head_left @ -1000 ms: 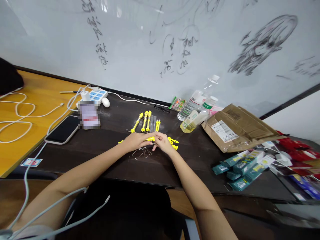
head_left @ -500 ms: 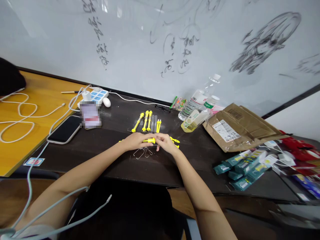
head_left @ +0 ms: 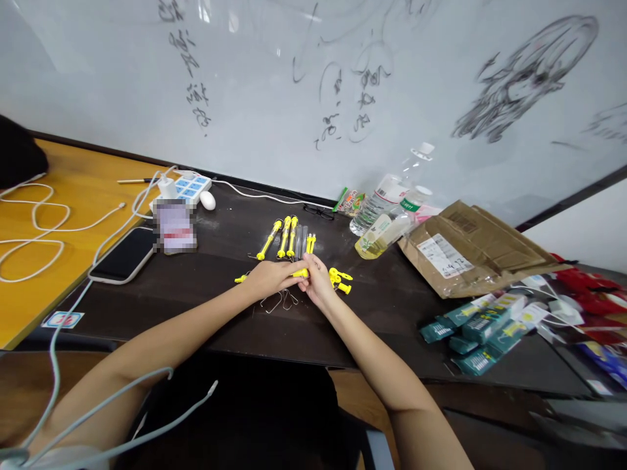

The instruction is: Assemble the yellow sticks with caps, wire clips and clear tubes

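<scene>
My left hand (head_left: 269, 279) is closed on a small yellow plastic piece (head_left: 300, 273), whose end shows by its fingertips. My right hand (head_left: 317, 277) meets it there, fingers curled together; what they grip is hidden. Just beyond the hands lie several yellow-ended clear tubes (head_left: 269, 240), plain clear tubes (head_left: 301, 241) and thin yellow sticks (head_left: 311, 243). Loose yellow parts (head_left: 339, 279) rest right of my right hand. Another yellow piece (head_left: 241, 279) peeks out left of my left hand. Bent wire hooks (head_left: 281, 301) lie on the dark table below the hands.
At left are a phone (head_left: 123, 256), a power strip (head_left: 189, 188) and white cables (head_left: 59, 334). Bottles (head_left: 382, 236), a brown parcel (head_left: 465, 245) and green boxes (head_left: 482, 329) stand or lie at right. A whiteboard (head_left: 274, 117) rises behind the table.
My right hand has turned and curled more tightly against my left. Less of the yellow piece shows between them, while more of the loose yellow parts at right is visible.
</scene>
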Motion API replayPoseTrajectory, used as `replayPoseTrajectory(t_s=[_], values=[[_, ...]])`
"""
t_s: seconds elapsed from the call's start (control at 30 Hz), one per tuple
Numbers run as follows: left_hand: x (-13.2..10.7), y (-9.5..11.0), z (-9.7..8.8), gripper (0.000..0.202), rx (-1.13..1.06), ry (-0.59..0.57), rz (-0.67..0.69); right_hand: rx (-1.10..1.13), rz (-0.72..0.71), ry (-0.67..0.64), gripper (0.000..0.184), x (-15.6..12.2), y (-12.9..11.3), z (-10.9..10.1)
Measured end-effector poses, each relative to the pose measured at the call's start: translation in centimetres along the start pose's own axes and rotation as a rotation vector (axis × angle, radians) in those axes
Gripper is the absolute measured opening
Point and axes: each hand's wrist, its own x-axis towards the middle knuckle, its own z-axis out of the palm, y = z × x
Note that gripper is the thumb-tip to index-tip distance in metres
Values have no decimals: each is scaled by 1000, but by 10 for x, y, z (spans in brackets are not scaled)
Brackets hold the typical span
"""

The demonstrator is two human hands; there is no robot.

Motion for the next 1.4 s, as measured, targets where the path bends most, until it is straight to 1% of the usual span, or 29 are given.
replayPoseTrajectory(t_s=[0.07,0.13,0.2,0.23,0.33,0.4,0.47,0.57,0.7,0.77,0.93,1.07,1.17,1.27,1.33,1.4], values=[[0,2,-6,43,-30,-13,-11,-30,41,-105,43,1,-4,-5],[0,4,-12,46,-55,-31,-23,-83,134,-254,41,3,-10,-12],[0,3,-18,47,-74,-74,-9,-161,203,-388,40,5,-18,-21],[0,3,-19,47,-75,-101,9,-208,210,-437,39,6,-22,-26],[-1,1,-18,47,-67,-166,74,-399,183,-533,37,7,-32,-37],[-1,0,-15,47,-67,-181,94,-521,165,-570,35,6,-38,-42],[-2,-1,-13,47,-76,-180,103,-596,151,-599,33,5,-41,-43],[-2,-3,-13,45,-94,-168,96,-629,83,-593,28,3,-41,-40],[-1,-4,-17,45,-122,-137,43,-664,-79,-498,25,1,-32,-32],[-1,-5,-17,46,-99,-127,24,-683,-115,-475,27,1,-27,-31],[-1,-6,-14,47,-36,-138,11,-728,-134,-444,31,3,-18,-35],[-1,-7,-16,47,-100,-161,27,-795,-175,-451,27,4,-21,-39],[-1,-7,-18,46,-188,-194,30,-850,-198,-469,25,4,-26,-39],[-1,-9,-20,44,-256,-196,40,-888,-215,-481,23,2,-28,-37],[-1,-12,-21,44,-250,-183,49,-878,-211,-480,24,1,-27,-36],[-1,-14,-20,43,-190,-166,57,-837,-193,-463,26,0,-25,-35]])
